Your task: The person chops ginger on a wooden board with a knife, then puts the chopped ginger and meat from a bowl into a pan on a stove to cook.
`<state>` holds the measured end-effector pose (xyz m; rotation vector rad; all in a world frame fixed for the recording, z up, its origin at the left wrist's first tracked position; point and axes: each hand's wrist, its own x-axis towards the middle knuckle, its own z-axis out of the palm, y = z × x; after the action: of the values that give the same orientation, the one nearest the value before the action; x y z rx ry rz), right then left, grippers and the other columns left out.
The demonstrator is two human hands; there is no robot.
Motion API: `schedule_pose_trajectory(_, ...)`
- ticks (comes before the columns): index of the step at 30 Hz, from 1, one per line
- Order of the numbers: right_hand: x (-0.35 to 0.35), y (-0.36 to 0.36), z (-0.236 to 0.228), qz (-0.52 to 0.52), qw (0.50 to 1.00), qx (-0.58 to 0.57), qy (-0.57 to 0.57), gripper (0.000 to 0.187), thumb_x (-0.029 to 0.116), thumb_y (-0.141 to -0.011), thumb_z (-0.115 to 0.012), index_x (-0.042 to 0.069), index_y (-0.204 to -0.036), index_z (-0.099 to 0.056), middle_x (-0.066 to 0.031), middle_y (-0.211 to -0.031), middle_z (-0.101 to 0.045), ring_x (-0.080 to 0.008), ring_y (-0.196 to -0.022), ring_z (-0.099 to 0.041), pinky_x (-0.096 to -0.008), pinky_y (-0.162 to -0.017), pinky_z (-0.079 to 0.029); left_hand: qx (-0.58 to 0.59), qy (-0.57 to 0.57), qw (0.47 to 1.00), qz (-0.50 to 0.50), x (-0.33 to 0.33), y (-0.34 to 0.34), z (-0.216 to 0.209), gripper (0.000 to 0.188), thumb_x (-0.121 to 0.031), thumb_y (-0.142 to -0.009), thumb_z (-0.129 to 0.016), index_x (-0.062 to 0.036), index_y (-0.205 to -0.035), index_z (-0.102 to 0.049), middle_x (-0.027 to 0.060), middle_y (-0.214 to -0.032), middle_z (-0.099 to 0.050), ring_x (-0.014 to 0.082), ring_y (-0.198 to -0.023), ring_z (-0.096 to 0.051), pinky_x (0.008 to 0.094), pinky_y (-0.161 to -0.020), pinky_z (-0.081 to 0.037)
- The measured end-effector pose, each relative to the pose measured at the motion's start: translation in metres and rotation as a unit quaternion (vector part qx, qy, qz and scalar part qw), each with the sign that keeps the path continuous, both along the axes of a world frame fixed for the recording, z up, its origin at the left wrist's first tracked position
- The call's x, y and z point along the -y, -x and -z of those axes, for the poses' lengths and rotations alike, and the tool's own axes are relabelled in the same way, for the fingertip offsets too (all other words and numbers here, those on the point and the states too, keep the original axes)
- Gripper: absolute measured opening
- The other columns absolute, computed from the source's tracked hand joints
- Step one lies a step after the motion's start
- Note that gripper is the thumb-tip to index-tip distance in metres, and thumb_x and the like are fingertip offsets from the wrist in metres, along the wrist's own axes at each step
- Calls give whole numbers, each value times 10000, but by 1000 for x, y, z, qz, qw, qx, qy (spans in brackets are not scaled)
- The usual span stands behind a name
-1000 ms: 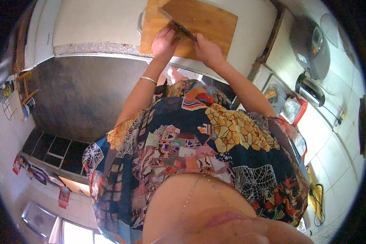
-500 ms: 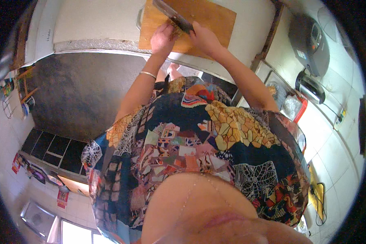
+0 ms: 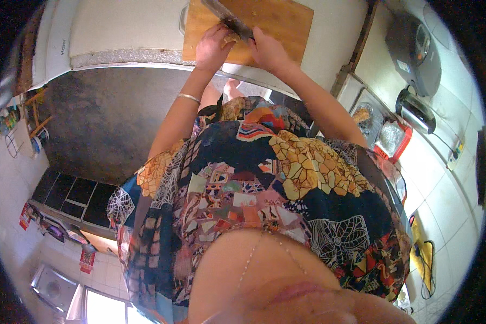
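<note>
A cleaver-like knife (image 3: 221, 13) with a broad dark blade slants over a wooden cutting board (image 3: 289, 27). My right hand (image 3: 269, 51) is closed at the knife's near end, its thumb and index finger along the blade's base. To the left, my left hand (image 3: 213, 49) curls its fingers round a small yellowish-brown piece of food (image 3: 231, 39). The blade lies right beside that piece and my left fingertips. What kind of food it is, I cannot make out; my fingers and the blade hide part of it.
The board lies on a pale counter (image 3: 129, 29) with a textured front edge. To the right stand a dark grey appliance (image 3: 413, 54), a shiny black-and-silver kettle-like appliance (image 3: 416, 110) and a red basket (image 3: 405, 143). A dark floor (image 3: 102, 119) stretches at the left.
My left hand has shifted slightly left and turned, so more of the yellowish piece shows. The knife has moved a little up and left, with my right hand still on it.
</note>
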<state>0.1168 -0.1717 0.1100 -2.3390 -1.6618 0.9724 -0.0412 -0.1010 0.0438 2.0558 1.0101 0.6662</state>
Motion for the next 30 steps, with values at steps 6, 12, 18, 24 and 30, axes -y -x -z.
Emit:
schedule_pose_trajectory(6,2,1,0,-53,997,60,-13,308,266,-886,-475,17,-1067,-452,-246,-787,-609,-432,-713,-580,-515,-631,-451,158,-60,984,50,-31,-15,-204,336,-117,-665,-654,-134,-1000,-637,70,-970,-625,265,-933,-567,377,-803,-459)
schedule_pose_trajectory(12,2,-6,-25,-17,999,-1,-38,267,261,-893,-482,20,-1009,-487,-249,-780,-595,-427,-713,-572,-507,-609,-440,125,45,948,288,11,-39,-297,315,-140,-735,-621,-121,-1050,-617,103,-990,-618,260,-897,-583,370,-774,-480)
schedule_pose_trajectory(18,2,-22,-28,-27,998,41,-25,243,261,-891,-462,31,-968,-471,-247,-811,-609,-444,-754,-584,-519,-649,-469,170,93,967,167,-7,-20,-230,327,-180,-764,-630,-97,-1078,-594,142,-1007,-607,272,-918,-579,381,-787,-476)
schedule_pose_trajectory(24,-22,-14,-72,-45,999,22,-3,239,229,-875,-483,27,-1000,-447,-251,-848,-590,-436,-798,-565,-504,-689,-439,125,151,980,12,-11,0,-83,354,-221,-792,-639,-73,-1106,-570,181,-1025,-596,284,-939,-576,392,-799,-472)
schedule_pose_trajectory(30,-9,9,-67,16,999,1,29,178,189,-891,-444,27,-948,-396,-278,-754,-571,-470,-727,-544,-550,-639,-397,57,69,994,-55,1,-9,-38,263,-119,-640,-714,-48,-871,-611,116,-846,-597,319,-822,-561,391,-724,-477)
